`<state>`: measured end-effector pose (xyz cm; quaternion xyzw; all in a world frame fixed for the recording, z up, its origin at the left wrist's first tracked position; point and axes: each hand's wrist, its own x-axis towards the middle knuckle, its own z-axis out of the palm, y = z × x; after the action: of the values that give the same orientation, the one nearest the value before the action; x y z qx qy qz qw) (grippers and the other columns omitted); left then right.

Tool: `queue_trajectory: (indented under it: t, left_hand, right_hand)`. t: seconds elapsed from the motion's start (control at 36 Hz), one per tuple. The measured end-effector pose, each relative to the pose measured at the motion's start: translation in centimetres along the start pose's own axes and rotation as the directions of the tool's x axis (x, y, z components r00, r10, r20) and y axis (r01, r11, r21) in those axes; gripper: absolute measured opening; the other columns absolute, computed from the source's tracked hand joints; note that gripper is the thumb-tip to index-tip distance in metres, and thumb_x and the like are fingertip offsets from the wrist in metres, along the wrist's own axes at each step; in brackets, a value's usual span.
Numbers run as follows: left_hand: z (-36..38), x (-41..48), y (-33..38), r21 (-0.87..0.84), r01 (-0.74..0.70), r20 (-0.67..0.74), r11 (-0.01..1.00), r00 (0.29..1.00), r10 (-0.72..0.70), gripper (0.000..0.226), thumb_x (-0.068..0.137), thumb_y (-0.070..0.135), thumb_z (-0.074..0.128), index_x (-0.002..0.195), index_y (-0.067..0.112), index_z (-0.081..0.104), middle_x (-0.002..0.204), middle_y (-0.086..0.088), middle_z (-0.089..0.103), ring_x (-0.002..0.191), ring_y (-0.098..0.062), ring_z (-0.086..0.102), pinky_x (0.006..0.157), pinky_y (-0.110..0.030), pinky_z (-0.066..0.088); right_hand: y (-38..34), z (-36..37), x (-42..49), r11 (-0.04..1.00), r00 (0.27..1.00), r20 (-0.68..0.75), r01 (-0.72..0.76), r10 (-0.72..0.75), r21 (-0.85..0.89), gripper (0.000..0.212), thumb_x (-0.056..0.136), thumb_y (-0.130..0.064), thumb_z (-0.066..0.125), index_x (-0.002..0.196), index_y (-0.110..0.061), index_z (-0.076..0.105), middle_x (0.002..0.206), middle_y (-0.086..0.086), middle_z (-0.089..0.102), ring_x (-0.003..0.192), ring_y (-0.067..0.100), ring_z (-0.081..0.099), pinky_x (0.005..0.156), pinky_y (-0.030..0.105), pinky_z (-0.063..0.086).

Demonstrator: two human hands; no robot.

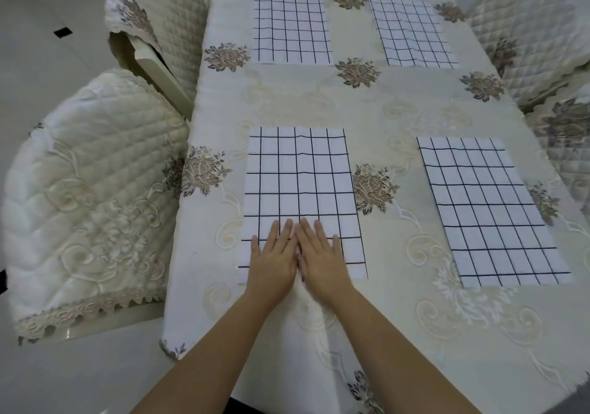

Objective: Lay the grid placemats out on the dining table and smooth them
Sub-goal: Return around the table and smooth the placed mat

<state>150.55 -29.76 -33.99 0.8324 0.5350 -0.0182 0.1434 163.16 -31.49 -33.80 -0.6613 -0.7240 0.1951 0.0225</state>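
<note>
On the near-left placemat (pixel 300 190) — left hand (pixel 273 262) and right hand (pixel 322 260) pressed flat.

You are looking down at a cream tablecloth (pixel 367 120) embroidered with grey-brown flowers, hanging over the near edge. Two quilted chair covers are sitting to your left, a near one (pixel 86 196) with lace trim and a far one (pixel 153 14); more quilted chairs (pixel 526 30) are standing on your right. Pale floor tiles (pixel 48 46) with small black insets are showing at upper left.
</note>
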Motion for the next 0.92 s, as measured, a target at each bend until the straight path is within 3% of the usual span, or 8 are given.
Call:
queue_trajectory:
  t: [0.06, 0.11, 0.33, 0.47, 0.56, 0.61, 0.81, 0.92]
  left_hand:
    - [0.2, -0.5, -1.1, -0.011, 0.026, -0.038, 1.0, 0.999, -0.026, 0.05, 0.086, 0.03, 0.034, 0.131, 0.018, 0.054, 0.139, -0.002, 0.05, 0.128, -0.024, 0.048, 0.092, -0.058, 0.042]
    - [0.0, -1.0, -2.1, -0.033, 0.075, -0.08, 0.997, 0.994, -0.078, 0.051, 0.087, 0.03, 0.034, 0.133, 0.017, 0.052, 0.141, -0.005, 0.047, 0.13, -0.025, 0.045, 0.093, -0.059, 0.04]
    - [-0.1, -1.2, -5.3, -0.064, 0.2, -0.137, 0.978, 0.969, -0.207, 0.052, 0.087, 0.027, 0.031, 0.131, 0.007, 0.053, 0.14, -0.013, 0.047, 0.127, -0.033, 0.047, 0.089, -0.061, 0.041]
    - [-0.6, -1.0, -3.6, -0.118, 0.187, -0.183, 0.975, 0.961, -0.206, 0.051, 0.085, 0.021, 0.033, 0.124, -0.004, 0.053, 0.135, -0.024, 0.049, 0.125, -0.041, 0.046, 0.09, -0.065, 0.039]
    - [-0.4, -0.8, -0.7, -0.088, -0.01, -0.23, 0.996, 0.973, -0.011, 0.049, 0.083, 0.018, 0.034, 0.13, 0.003, 0.041, 0.137, -0.018, 0.05, 0.132, -0.03, 0.037, 0.1, -0.056, 0.035]
    - [0.4, -0.7, 0.7, -0.07, -0.095, -0.196, 0.993, 0.977, 0.08, 0.051, 0.083, 0.021, 0.035, 0.132, 0.007, 0.037, 0.139, -0.013, 0.048, 0.134, -0.024, 0.029, 0.104, -0.051, 0.026]
    - [0.6, -2.2, -1.3, -0.035, -0.078, -0.08, 0.996, 0.994, 0.075, 0.051, 0.086, 0.029, 0.034, 0.134, 0.016, 0.042, 0.141, -0.006, 0.047, 0.13, -0.025, 0.044, 0.094, -0.055, 0.042]
    - [0.2, -2.3, -3.5, -0.023, 0.024, -0.111, 0.999, 0.993, -0.026, 0.051, 0.087, 0.028, 0.033, 0.131, 0.012, 0.051, 0.141, -0.009, 0.047, 0.128, -0.028, 0.046, 0.09, -0.057, 0.043]
  right_hand:
    - [1.4, 0.7, -0.4, 1.0, 0.999, -0.038, -0.01, 0.01, -0.014, 0.064, 0.095, -0.052, -0.003, 0.148, -0.02, 0.013, 0.154, -0.007, 0.008, 0.142, 0.009, -0.015, 0.115, 0.048, 0.007]
    - [2.8, 0.4, -0.9, 0.997, 0.998, -0.029, -0.06, 0.059, -0.048, 0.06, 0.096, -0.05, 0.005, 0.147, -0.021, 0.015, 0.153, -0.008, 0.012, 0.143, 0.011, -0.006, 0.114, 0.048, 0.011]
    - [8.0, -1.7, -3.4, 0.959, 0.959, -0.032, -0.282, 0.281, -0.026, 0.069, 0.079, -0.054, -0.011, 0.141, -0.023, -0.018, 0.151, -0.012, -0.021, 0.141, 0.009, -0.019, 0.115, 0.045, -0.004]
    - [5.8, -1.8, -3.2, 0.935, 0.935, -0.073, -0.339, 0.348, 0.106, 0.078, 0.081, -0.051, -0.004, 0.149, -0.014, 0.005, 0.156, -0.002, -0.006, 0.145, 0.019, -0.005, 0.115, 0.049, 0.0]
    - [2.7, -1.1, -2.9, 0.964, 0.954, -0.148, -0.253, 0.262, 0.076, 0.061, 0.088, -0.036, 0.026, 0.141, -0.007, 0.034, 0.149, 0.011, 0.033, 0.138, 0.028, 0.03, 0.102, 0.058, 0.032]
    - [1.2, 0.0, -2.9, 0.981, 0.972, -0.131, -0.194, 0.196, 0.028, 0.053, 0.087, -0.033, 0.034, 0.136, -0.012, 0.039, 0.144, 0.008, 0.044, 0.133, 0.025, 0.034, 0.093, 0.057, 0.042]
    - [3.7, 0.9, -4.4, 0.97, 0.965, -0.129, -0.236, 0.226, -0.06, 0.051, 0.095, -0.04, 0.023, 0.141, -0.019, 0.037, 0.149, 0.0, 0.036, 0.136, 0.019, 0.022, 0.098, 0.056, 0.037]
    - [6.3, 0.3, -5.4, 0.963, 0.954, -0.133, -0.27, 0.267, -0.007, 0.057, 0.092, -0.038, 0.018, 0.146, -0.02, 0.023, 0.153, -0.006, 0.012, 0.143, 0.014, 0.006, 0.108, 0.053, 0.024]
